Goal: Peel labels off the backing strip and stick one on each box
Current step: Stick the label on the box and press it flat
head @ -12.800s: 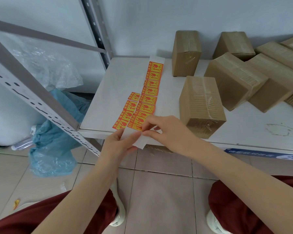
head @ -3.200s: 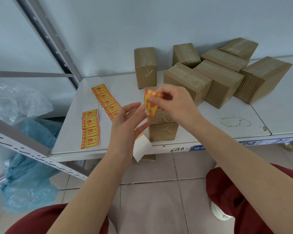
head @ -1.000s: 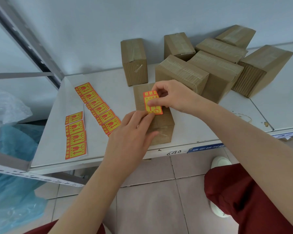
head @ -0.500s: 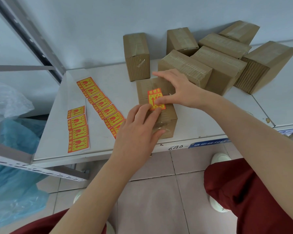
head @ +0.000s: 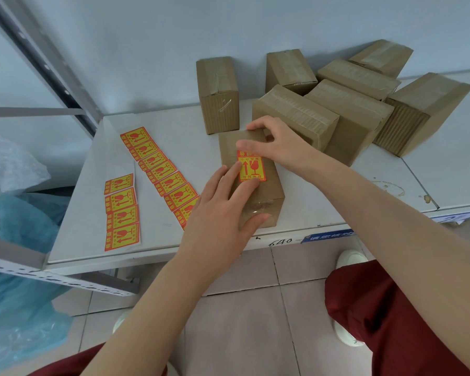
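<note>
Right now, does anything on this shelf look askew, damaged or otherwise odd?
Mostly tidy. The label sits fairly square on the front box. Behind it, the unlabelled boxes lie jumbled at angles, some leaning on each other. The shelf shows a ring-shaped stain and a small chip at right.

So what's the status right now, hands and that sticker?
Left hand flat on the box, right hand steadying its far end. Sticker on top. Six boxes behind bare. Nothing in the way.
</note>
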